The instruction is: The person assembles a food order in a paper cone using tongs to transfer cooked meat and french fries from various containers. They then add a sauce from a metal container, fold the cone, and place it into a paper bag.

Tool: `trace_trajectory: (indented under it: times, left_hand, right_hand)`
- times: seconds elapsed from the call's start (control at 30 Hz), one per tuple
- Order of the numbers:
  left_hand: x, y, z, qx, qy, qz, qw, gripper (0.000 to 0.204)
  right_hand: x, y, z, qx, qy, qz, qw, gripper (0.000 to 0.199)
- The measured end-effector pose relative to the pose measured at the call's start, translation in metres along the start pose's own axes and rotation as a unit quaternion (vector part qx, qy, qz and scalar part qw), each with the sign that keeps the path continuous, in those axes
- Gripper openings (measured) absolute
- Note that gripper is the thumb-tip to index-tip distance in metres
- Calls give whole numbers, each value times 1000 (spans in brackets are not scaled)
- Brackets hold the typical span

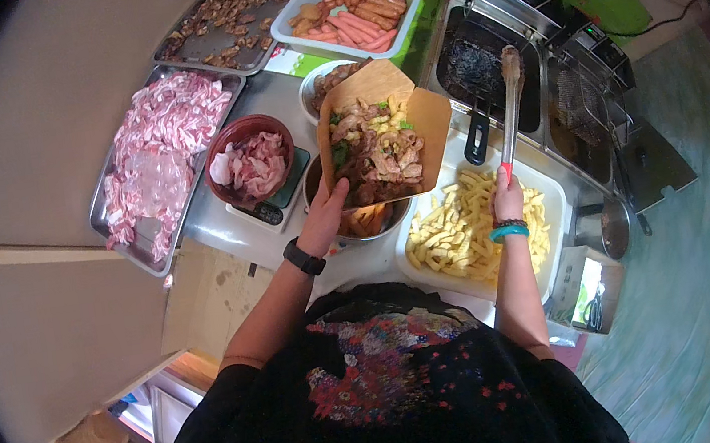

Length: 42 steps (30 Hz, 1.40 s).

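Tongs [511, 122], right of centre: long axis near vertical, tips toward top of frame, leaning slightly right, over fryer [472, 37]; silver metal, red near grip, tips brownish. Right hand [507, 200]: fingers closed round tongs' lower end, above fries [457, 230]. Box [435, 132], centre: brown, flaps spread, opening toward camera, meat and yellow pieces inside. Left hand [327, 220]: fingers gripping box's lower-left edge.

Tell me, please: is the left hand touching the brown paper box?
Touching: the head view shows the left hand gripping the brown paper box at its near left corner.
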<state>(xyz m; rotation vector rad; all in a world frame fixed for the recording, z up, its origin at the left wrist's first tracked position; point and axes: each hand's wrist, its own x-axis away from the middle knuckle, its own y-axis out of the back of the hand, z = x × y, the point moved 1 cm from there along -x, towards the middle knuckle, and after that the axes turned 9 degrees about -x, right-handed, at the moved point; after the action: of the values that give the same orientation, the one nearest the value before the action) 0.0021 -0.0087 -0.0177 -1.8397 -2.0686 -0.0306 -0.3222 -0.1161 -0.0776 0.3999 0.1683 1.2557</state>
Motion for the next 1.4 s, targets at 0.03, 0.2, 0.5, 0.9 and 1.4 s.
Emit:
trace_trajectory:
  times: [0.03, 0.2, 0.5, 0.9, 1.4]
  left_hand:
    - [-2, 0, 0, -18, -12, 1, 1000, 48]
    - [-3, 1, 2, -14, -37, 13, 999, 48]
    - [-9, 7, 14, -56, -102, 31, 993, 53]
    - [-7, 4, 4, -91, -83, 24, 992, 54]
    - [-15, 5, 17, -57, -123, 21, 991, 50]
  right_hand:
    - [3, 4, 5, -4, -10, 4, 1000, 40]
    - [14, 20, 35, -66, -68, 54, 994, 45]
    - [40, 87, 126, 103, 180, 66, 976, 34]
    - [63, 58, 274, 535, 546, 123, 632, 30]
    - [52, 37, 302, 525, 520, 207, 642, 31]
